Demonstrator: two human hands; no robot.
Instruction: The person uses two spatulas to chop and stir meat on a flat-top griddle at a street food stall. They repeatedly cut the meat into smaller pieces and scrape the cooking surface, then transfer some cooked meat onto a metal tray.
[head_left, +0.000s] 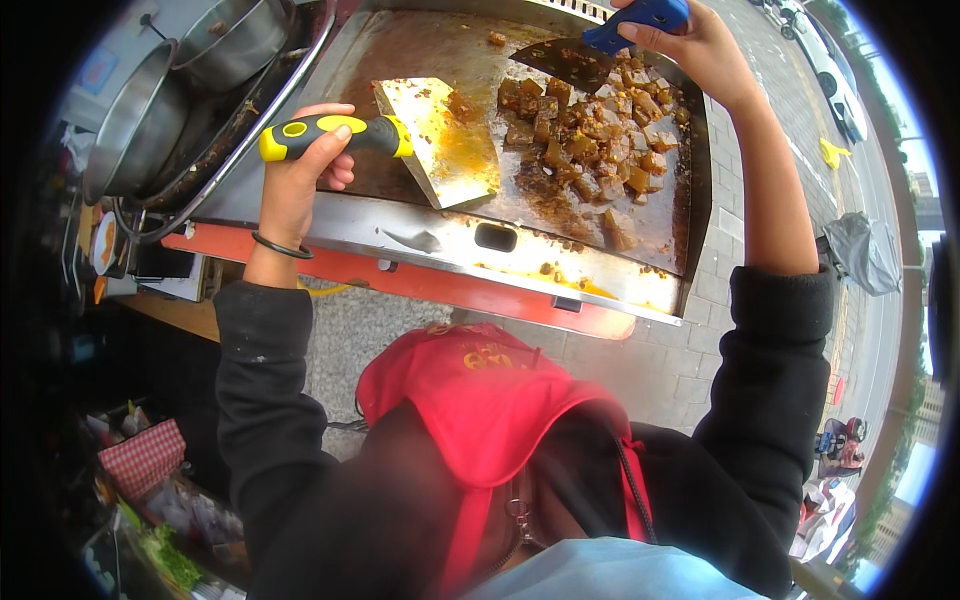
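Note:
My left hand (304, 161) is closed around the yellow and black handle of a wide metal scraper (450, 150); its blade, smeared with orange sauce, is over the left part of the flat griddle (450, 41). At the upper right, my right hand (701, 52) grips the blue handle of a second scraper (566, 64), whose dark, triangular blade points left at the far edge of the food. Brown, sauce-coated jelly-like cubes (592, 142) lie heaped on the griddle's right half. Whether either blade touches the griddle surface, I cannot tell.
Steel bowls (135, 127) stand in a dark, metal-rimmed pan (315, 60) left of the griddle. A raised metal guard (701, 187) borders its right side. Along the near edge runs a greasy steel ledge (442, 236) with a rectangular slot. Leafy greens (169, 555) lie at the lower left.

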